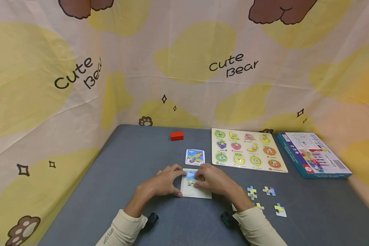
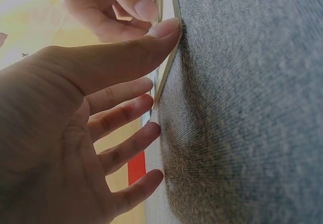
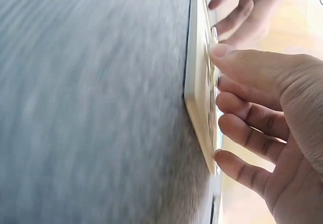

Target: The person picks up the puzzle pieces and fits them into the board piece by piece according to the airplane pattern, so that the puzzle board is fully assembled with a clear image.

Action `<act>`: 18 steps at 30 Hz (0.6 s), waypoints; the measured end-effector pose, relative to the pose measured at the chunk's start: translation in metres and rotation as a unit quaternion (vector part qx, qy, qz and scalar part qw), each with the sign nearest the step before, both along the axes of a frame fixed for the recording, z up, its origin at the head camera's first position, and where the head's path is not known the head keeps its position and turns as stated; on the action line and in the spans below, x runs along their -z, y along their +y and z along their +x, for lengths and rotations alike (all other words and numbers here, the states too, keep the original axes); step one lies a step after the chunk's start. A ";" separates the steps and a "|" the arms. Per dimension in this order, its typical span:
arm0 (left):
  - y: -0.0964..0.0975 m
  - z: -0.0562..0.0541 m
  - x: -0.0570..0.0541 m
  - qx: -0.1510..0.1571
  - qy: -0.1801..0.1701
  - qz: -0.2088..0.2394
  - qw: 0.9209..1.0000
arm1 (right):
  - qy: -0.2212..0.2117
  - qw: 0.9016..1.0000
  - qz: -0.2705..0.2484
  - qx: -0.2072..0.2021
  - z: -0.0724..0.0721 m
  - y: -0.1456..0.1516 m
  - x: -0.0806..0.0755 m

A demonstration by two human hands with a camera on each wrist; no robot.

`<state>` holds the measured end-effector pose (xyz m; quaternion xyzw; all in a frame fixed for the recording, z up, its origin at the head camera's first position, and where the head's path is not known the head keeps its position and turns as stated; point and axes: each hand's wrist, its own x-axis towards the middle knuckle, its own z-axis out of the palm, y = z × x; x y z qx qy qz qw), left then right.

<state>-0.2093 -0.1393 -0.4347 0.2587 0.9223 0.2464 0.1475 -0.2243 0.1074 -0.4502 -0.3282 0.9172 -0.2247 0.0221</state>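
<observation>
A pale wooden puzzle tray [image 1: 196,193] lies on the dark table, with blue and yellow jigsaw pieces [image 1: 190,174] in its upper part. My left hand [image 1: 164,181] rests at the tray's left side, thumb on the near corner; in the left wrist view its fingers [image 2: 126,146] are spread and fairly straight. Over the tray's right part, my right hand [image 1: 216,179] pinches a puzzle piece [image 3: 214,35], mostly hidden by the thumb and fingers. Just beyond the tray is a picture card [image 1: 195,157] of a yellow airplane.
Several loose puzzle pieces [image 1: 251,192] lie to the right, some partly behind the right forearm. A fruit picture board [image 1: 246,164] and a teal-edged box [image 1: 316,153] are at the back right. Farther back sits a red block [image 1: 176,136]. Printed cloth [image 1: 184,68] hangs behind the table.
</observation>
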 end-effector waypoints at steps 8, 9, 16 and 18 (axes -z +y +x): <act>0.000 0.002 -0.001 -0.001 0.002 0.005 1.000 | -0.006 1.000 -0.010 -0.026 -0.001 -0.012 0.000; 0.000 0.002 -0.001 -0.001 0.002 0.006 1.000 | -0.007 1.000 -0.011 -0.028 -0.001 -0.013 0.000; 0.001 0.002 -0.001 -0.001 0.001 0.001 1.000 | -0.004 0.999 -0.016 -0.031 -0.001 -0.015 -0.001; 0.001 0.003 -0.001 0.000 0.002 -0.002 1.000 | -0.006 0.999 -0.020 -0.034 -0.001 -0.015 -0.002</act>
